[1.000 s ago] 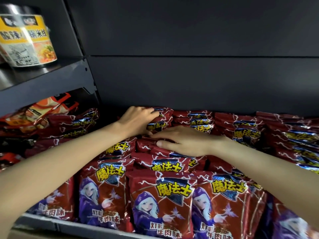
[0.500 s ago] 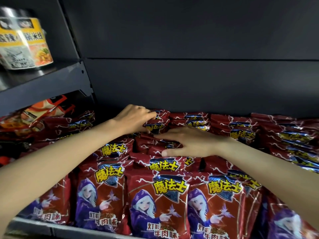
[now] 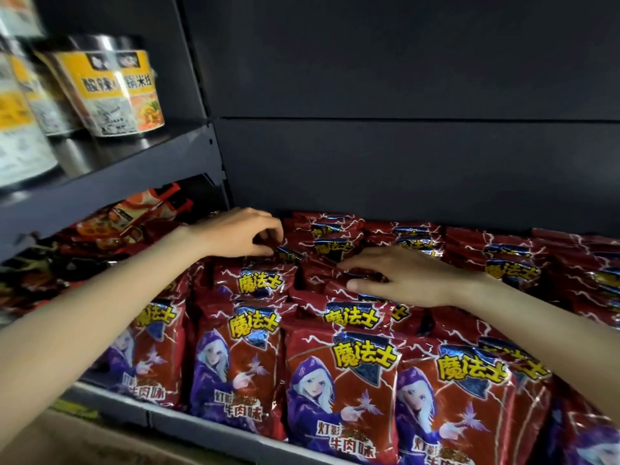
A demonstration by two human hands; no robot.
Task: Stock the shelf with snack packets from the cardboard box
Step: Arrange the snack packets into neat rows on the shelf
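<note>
The left hand (image 3: 240, 231) pinches the top edge of a rear packet (image 3: 285, 253) with curled fingers. The right hand (image 3: 399, 276) lies flat, fingers straight, pressing the adjacent packet (image 3: 322, 280). Red snack packets (image 3: 339, 391) fill the shelf (image 3: 167, 414) in rows. Noodle cups (image 3: 117, 92) stand on the upper shelf (image 3: 110, 176).

Glossy, crinkled foil snack packets (image 3: 339, 391) catch the light; matt dark metal shelf (image 3: 174, 417); shiny film-wrapped paper noodle cups (image 3: 114, 92) above.

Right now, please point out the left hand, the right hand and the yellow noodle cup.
left hand (image 3: 235, 231), head view, back of hand.
right hand (image 3: 407, 276), head view, back of hand.
yellow noodle cup (image 3: 117, 95), head view, printed side.
</note>
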